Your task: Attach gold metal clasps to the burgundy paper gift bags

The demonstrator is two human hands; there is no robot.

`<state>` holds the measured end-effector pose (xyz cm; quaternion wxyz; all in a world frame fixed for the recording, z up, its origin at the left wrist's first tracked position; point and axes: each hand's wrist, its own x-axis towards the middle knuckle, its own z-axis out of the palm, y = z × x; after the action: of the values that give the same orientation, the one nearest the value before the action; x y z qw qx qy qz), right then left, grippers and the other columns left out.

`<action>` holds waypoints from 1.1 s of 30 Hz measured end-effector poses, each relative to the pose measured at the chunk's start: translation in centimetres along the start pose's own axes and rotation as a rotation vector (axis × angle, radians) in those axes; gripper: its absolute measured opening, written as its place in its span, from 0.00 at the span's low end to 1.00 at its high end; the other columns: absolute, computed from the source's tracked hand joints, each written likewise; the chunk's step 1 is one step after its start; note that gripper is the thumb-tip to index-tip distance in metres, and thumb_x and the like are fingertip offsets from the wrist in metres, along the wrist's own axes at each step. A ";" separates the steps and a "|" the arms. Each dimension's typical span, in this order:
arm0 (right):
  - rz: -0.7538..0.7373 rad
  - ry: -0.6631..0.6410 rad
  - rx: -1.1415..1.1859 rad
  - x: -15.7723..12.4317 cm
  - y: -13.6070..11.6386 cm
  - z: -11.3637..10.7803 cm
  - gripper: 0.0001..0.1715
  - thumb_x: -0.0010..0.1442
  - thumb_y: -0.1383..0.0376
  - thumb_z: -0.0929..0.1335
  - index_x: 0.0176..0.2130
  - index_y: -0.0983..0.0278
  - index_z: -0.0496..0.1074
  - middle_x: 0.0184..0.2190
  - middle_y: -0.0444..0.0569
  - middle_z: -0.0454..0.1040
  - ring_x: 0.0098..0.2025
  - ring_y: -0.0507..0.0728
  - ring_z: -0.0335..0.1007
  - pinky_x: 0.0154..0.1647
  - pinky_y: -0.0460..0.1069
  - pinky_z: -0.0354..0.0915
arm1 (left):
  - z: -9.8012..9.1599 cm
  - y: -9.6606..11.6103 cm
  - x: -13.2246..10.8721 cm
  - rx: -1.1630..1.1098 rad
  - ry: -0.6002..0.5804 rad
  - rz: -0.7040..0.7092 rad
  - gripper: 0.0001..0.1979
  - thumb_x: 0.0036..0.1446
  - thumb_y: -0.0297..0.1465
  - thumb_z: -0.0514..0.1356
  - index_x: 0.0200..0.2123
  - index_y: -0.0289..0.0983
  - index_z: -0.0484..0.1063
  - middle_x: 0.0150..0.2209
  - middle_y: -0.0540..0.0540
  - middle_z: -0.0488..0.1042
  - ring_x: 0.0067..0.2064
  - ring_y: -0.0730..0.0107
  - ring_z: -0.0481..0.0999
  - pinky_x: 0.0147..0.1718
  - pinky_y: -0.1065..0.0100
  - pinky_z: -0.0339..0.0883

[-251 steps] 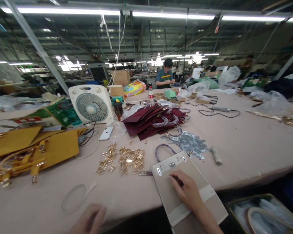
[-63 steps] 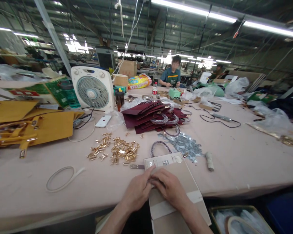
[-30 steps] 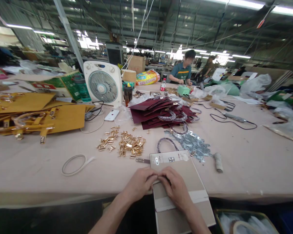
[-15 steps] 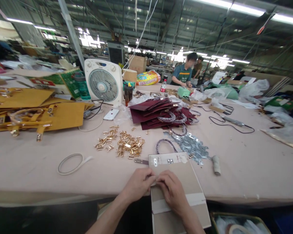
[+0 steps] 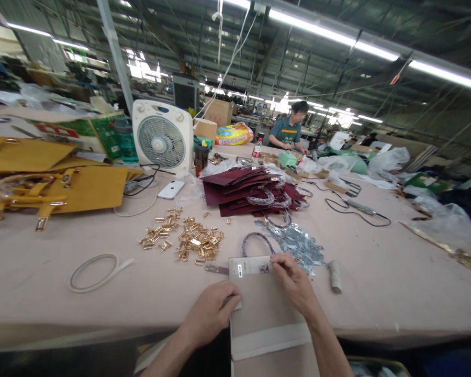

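A beige bag panel (image 5: 267, 309) lies in front of me, its lower end past the table edge. A wrapped dark handle loop (image 5: 258, 235) rises behind its top, and a dark strap tab (image 5: 216, 269) sticks out on the left. Small metal plates show along its top band. My left hand (image 5: 214, 309) is closed at the panel's left edge, with a small pale strip (image 5: 237, 305) at its fingertips. My right hand (image 5: 296, 283) is pinched at the top right corner of the panel. Whatever its fingertips hold is hidden.
Gold metal fittings (image 5: 200, 238) and flat silver plates (image 5: 300, 245) lie in piles beyond the panel. Maroon bag pieces (image 5: 239, 191) and yellow ones (image 5: 94, 191) are stacked behind. A tape ring (image 5: 73, 277), a fan (image 5: 163, 137), a phone (image 5: 171, 189) and a whitish cylinder (image 5: 335, 276) stand around. A co-worker (image 5: 288, 131) works opposite.
My hands were together at the panel's left edge. The right hand has moved up to the top right corner, while the left stays by the left edge with the pale strip. The view has shifted slightly.
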<state>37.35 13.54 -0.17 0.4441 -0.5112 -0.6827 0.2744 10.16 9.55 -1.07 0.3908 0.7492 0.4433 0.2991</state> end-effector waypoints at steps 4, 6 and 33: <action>0.031 -0.131 -0.088 1.6 -0.3 0.2 0.13 0.69 0.55 0.68 0.39 0.59 0.78 0.57 0.54 0.71 0.64 0.64 0.65 0.67 0.62 0.57 | 0.3 -0.4 0.0 0.014 0.008 0.009 0.11 0.68 0.33 0.55 0.36 0.39 0.75 0.37 0.46 0.79 0.42 0.63 0.75 0.43 0.67 0.64; 0.046 -0.160 -0.107 1.8 -0.4 0.4 0.13 0.69 0.56 0.68 0.37 0.60 0.78 0.57 0.54 0.71 0.65 0.64 0.64 0.67 0.63 0.56 | 0.3 -0.3 0.0 0.019 0.010 0.012 0.11 0.69 0.33 0.54 0.36 0.39 0.75 0.38 0.45 0.78 0.42 0.62 0.75 0.43 0.67 0.64; -0.011 -0.105 -0.187 1.7 1.3 2.2 0.10 0.68 0.60 0.67 0.39 0.59 0.79 0.54 0.54 0.72 0.59 0.64 0.68 0.65 0.63 0.60 | 0.4 -0.2 -0.1 -0.006 0.021 0.005 0.11 0.69 0.34 0.54 0.38 0.40 0.76 0.39 0.44 0.78 0.44 0.61 0.75 0.44 0.66 0.65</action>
<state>35.81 15.69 -1.67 0.3597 -0.5317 -0.7304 0.2335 10.34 9.44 -1.47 0.3874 0.7461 0.4446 0.3092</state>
